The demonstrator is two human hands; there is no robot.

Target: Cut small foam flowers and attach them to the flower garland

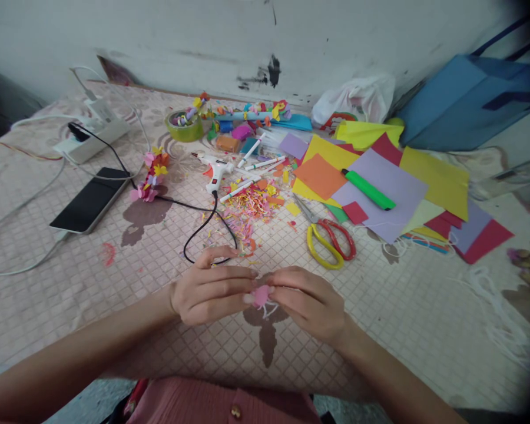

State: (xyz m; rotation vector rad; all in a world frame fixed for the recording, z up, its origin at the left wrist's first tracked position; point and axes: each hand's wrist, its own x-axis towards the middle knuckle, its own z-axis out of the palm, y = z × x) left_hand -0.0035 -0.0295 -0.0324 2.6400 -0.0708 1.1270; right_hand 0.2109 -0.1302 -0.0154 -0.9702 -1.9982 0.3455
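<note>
**Work in hand, head view.** Your left hand point(212, 292) and right hand point(310, 301) meet at lower centre, the fingertips of both pinched on a small pink paper flower point(261, 294) — a loop of white thread point(270, 310) hangs beneath it. Just above lie paper trimmings point(247, 207), the glue gun point(216, 169) and the scissors point(330, 239). A finished flower string point(152, 172) rests at centre left, which suggests part of the work is done — the coloured sheets point(437, 176) at upper right look largely uncut, so much seems left.
</note>
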